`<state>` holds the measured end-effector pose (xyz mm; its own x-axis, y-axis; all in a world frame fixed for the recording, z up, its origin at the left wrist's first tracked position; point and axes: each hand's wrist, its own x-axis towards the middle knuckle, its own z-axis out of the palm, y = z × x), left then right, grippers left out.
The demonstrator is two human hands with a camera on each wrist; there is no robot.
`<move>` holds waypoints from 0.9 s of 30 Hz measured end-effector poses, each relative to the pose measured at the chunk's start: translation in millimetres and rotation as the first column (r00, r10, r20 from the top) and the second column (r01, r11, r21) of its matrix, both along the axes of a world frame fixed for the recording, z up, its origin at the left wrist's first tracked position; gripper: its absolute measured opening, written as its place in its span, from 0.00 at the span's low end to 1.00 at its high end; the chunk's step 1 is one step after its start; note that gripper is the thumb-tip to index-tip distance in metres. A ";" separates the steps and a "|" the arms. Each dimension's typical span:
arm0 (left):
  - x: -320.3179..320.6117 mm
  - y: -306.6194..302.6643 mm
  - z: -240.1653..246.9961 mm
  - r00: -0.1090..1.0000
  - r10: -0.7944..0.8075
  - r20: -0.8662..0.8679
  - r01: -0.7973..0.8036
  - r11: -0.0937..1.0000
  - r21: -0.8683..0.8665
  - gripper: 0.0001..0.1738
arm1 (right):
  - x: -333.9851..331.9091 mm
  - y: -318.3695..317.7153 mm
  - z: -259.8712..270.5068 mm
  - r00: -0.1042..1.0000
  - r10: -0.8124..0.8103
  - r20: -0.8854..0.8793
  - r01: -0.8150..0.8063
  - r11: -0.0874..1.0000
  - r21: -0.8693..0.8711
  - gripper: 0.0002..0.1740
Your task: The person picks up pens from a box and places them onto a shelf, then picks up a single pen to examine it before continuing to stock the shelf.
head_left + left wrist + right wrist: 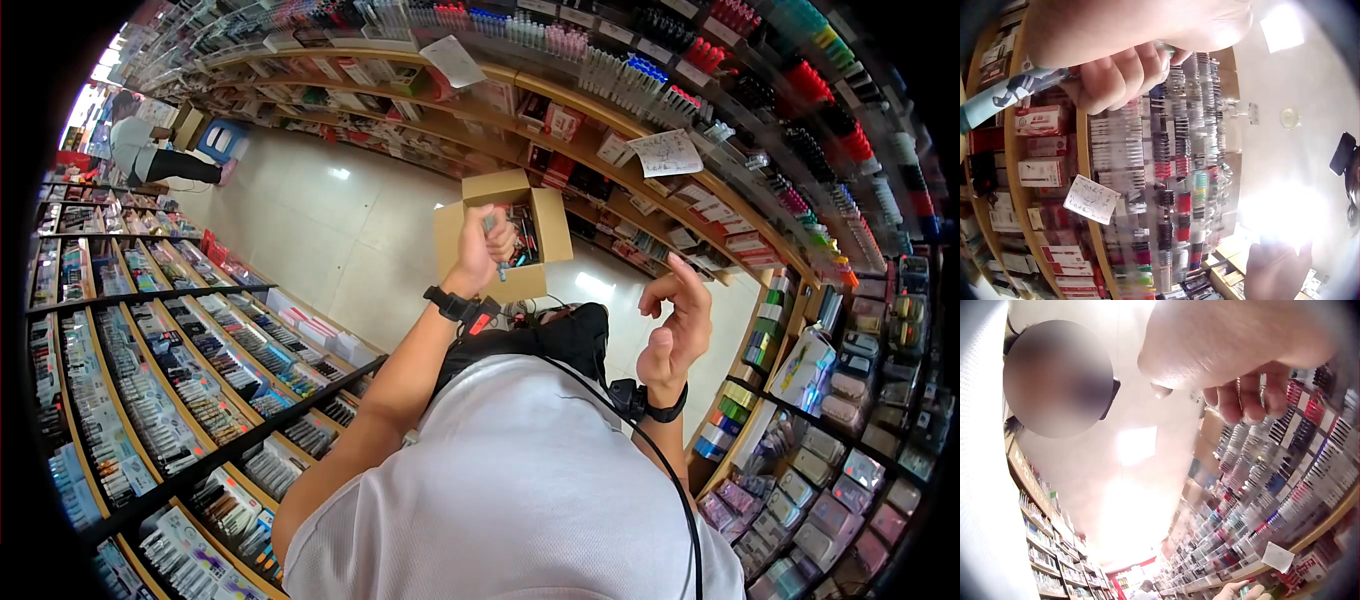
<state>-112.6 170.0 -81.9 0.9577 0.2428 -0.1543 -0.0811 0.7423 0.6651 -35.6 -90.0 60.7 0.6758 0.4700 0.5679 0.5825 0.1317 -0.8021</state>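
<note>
My left hand grips a light-blue pen over an open cardboard box. In the left wrist view, curled fingers wrap one end of the pen, whose pale barrel bears a dark printed figure. Several loose pens lie inside the box, partly hidden behind the hand. Off to the right of the box, my right hand is raised with its fingers loosely bent, holding nothing. In the right wrist view its fingers hang loosely curled before the pen racks.
Tilted pen trays fill the left side. A shelf with pen racks and handwritten paper sheets runs along the far side. Packaged goods line the right. A person stands at the far left on the tiled floor.
</note>
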 end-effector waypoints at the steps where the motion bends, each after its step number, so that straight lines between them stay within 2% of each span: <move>1: 0.3 -0.2 1.1 0.999 0.027 -0.030 -0.026 1.000 0.012 0.28 | 0.5 -0.1 -0.6 1.000 0.006 0.006 -0.006 1.000 -0.005 0.38; 5: 6.0 -4.1 8.3 0.998 0.048 -0.032 -0.047 0.999 0.012 0.27 | 1.3 0.2 -1.4 1.000 0.011 0.004 -0.011 1.000 -0.019 0.37; 7: 11.7 -14.8 16.9 0.979 0.192 -0.071 -0.197 0.978 -0.065 0.25 | 1.3 0.6 -0.4 1.000 0.012 0.004 -0.012 0.999 -0.032 0.36; 8: 11.7 -14.3 14.8 0.979 0.192 -0.071 -0.196 0.978 -0.065 0.25 | 1.1 0.8 0.0 1.000 0.012 0.004 -0.012 0.999 -0.032 0.36; 10: 11.1 -12.7 10.8 0.982 0.151 -0.112 -0.136 0.982 0.130 0.22 | 1.2 1.1 0.4 1.000 0.011 0.004 -0.011 0.999 -0.038 0.36; 14: 7.6 -12.2 11.5 0.988 0.133 -0.074 -0.114 0.968 0.223 0.19 | 1.6 0.6 -1.2 1.000 0.012 0.011 -0.011 0.999 -0.042 0.36; 17: 8.3 -13.7 17.6 0.982 0.178 -0.065 -0.163 0.968 0.193 0.19 | 1.0 0.0 -2.0 1.000 0.003 0.003 -0.003 0.999 -0.048 0.36; 20: 8.1 -10.2 15.8 0.989 0.141 -0.041 -0.134 0.983 0.126 0.22 | 0.9 -0.8 -1.5 1.000 0.000 -0.003 0.000 0.999 -0.054 0.36; 22: 7.7 -9.2 15.2 0.998 0.063 -0.005 -0.063 0.998 0.004 0.25 | 2.6 -1.5 -0.2 0.999 0.025 0.023 -0.023 0.996 -0.085 0.39; 23: 8.2 -9.0 13.6 0.998 0.062 -0.006 -0.062 0.998 0.004 0.25 | 4.6 0.6 3.1 0.999 0.024 0.022 -0.022 0.996 -0.085 0.39; 25: 8.9 -9.6 11.1 0.996 0.052 -0.069 -0.048 0.998 0.052 0.27 | 10.1 7.4 16.5 0.967 0.110 0.231 -0.099 0.993 -0.058 0.47; 26: 9.5 -9.7 10.8 0.996 0.045 -0.074 -0.041 0.998 0.055 0.27 | 12.3 9.9 23.5 0.930 0.130 0.343 -0.138 0.990 -0.001 0.56; 27: 9.3 -10.8 12.0 0.997 0.036 -0.075 -0.034 0.999 0.021 0.26 | 12.4 16.2 33.0 0.885 0.119 0.451 -0.199 0.971 0.134 0.55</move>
<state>-103.3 159.2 -69.8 0.9344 0.2797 -0.2204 -0.0558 0.7263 0.6851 -23.3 -73.8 93.8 0.2646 0.4183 0.8689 0.8273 0.3646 -0.4274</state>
